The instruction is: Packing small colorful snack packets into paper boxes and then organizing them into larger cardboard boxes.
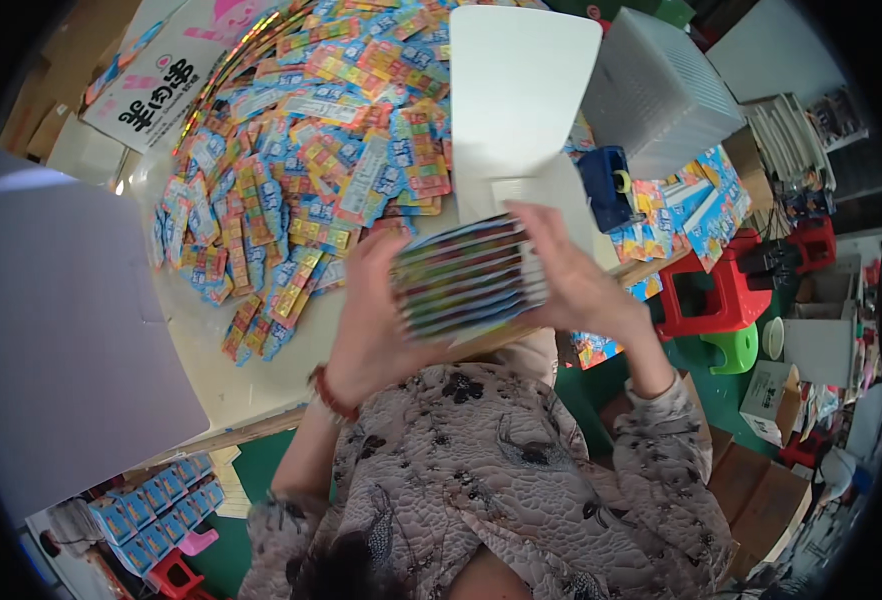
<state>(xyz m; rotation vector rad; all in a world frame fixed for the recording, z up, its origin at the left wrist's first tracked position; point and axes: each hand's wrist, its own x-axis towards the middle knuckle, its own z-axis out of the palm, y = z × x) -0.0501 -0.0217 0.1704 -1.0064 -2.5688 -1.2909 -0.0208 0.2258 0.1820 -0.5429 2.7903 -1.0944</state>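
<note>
A thick stack of flat colourful packets [469,278] is squeezed between both my hands, edge-on to the camera, just above the near edge of the table [251,375]. My left hand [379,318] presses its left end and wears a red bead bracelet at the wrist. My right hand [573,280] covers the stack's right end, fingers spread over the top. Beyond the hands lies a big loose heap of the same packets [311,150] on the table. An open white carton [519,110] stands just behind the stack.
A white ribbed plastic basket [661,90] sits at the back right, a blue tape dispenser [606,185] beside it. Red stool [721,295] and green stool [736,348] stand on the right floor, with cardboard boxes [771,400]. A grey board [51,330] lies left; blue packs [156,505] below it.
</note>
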